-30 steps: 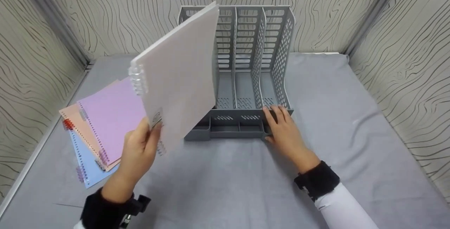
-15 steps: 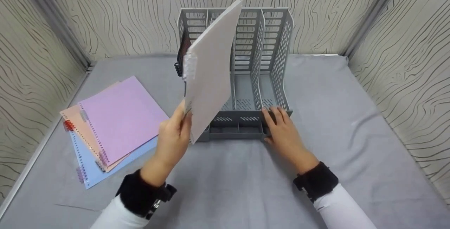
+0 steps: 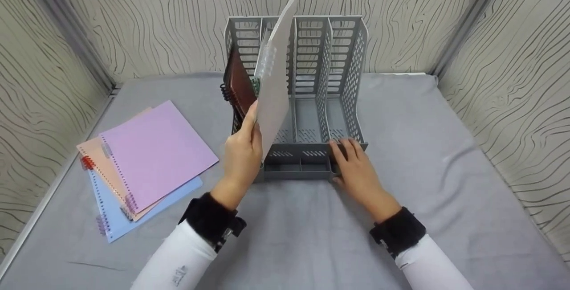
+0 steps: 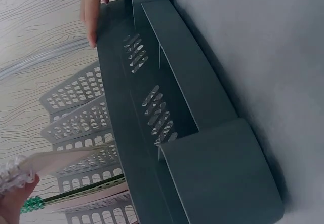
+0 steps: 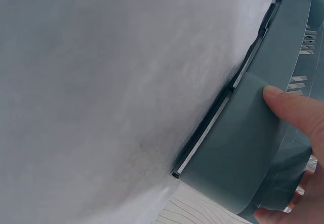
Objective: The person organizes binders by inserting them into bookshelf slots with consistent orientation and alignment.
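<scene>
My left hand (image 3: 242, 152) grips a white spiral notebook (image 3: 278, 71) by its near edge and holds it upright, tilted, over the second compartment from the left of a grey file organizer (image 3: 314, 149). Its clear coil (image 4: 14, 174) shows beside my fingers in the left wrist view. Just left of it, a notebook with a green coil (image 4: 32, 204) stands in the organizer, mostly hidden in the head view. A brown notebook (image 3: 240, 80) with a black coil fills part of the leftmost compartment. My right hand (image 3: 358, 169) holds the organizer's front right corner, thumb (image 5: 286, 102) on the front face.
On the grey cloth at left lies a fanned stack of loose-coil notebooks: purple (image 3: 158, 156), peach (image 3: 95, 149) and blue (image 3: 104, 212). Small trays (image 3: 285, 175) run along the organizer's front. Patterned panels (image 3: 169, 18) enclose the table at the back and sides.
My left hand has carried the white notebook rightward and away from me, from beside the organizer to over its second compartment, turning it more edge-on. The right hand keeps its hold.
</scene>
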`<state>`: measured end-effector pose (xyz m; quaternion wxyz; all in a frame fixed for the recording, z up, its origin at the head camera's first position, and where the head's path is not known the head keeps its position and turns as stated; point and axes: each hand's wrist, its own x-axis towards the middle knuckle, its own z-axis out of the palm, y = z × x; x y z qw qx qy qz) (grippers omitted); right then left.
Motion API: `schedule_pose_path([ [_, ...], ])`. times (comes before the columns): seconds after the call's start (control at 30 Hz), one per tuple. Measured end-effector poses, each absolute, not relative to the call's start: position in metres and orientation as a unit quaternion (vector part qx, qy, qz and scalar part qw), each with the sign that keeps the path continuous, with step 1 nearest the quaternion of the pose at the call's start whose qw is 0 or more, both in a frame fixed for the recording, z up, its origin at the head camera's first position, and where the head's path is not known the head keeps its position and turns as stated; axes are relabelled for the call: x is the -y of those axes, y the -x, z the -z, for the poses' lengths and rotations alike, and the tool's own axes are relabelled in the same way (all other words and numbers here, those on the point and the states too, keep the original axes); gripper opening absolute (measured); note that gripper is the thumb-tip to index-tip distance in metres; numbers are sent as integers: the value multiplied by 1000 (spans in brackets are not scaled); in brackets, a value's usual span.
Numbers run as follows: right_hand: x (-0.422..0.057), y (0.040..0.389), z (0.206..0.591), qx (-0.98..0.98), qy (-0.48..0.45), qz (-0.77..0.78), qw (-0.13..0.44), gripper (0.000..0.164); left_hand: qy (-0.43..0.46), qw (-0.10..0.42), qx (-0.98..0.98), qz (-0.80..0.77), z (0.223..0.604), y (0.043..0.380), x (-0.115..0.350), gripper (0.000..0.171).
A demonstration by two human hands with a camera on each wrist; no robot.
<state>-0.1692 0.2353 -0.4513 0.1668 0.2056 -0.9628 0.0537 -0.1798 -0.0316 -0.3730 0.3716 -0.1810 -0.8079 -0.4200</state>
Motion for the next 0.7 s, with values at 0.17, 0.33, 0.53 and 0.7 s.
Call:
schedule_pose_path([
  [0.17, -235, 169, 451, 962, -205, -53, 170, 95, 162, 366, 812, 424, 374, 194, 17, 38],
  [0.33, -235, 169, 450, 965, -199, -49, 163, 94, 118, 356, 826, 421, 376, 209, 1, 38],
  [0.53, -235, 169, 450, 968, -194, -46, 155, 95, 62, 329, 841, 424, 377, 224, -14, 39],
  [0.7, -234, 169, 450, 966, -201, -40, 160, 94, 31, 302, 846, 438, 382, 232, -22, 40],
])
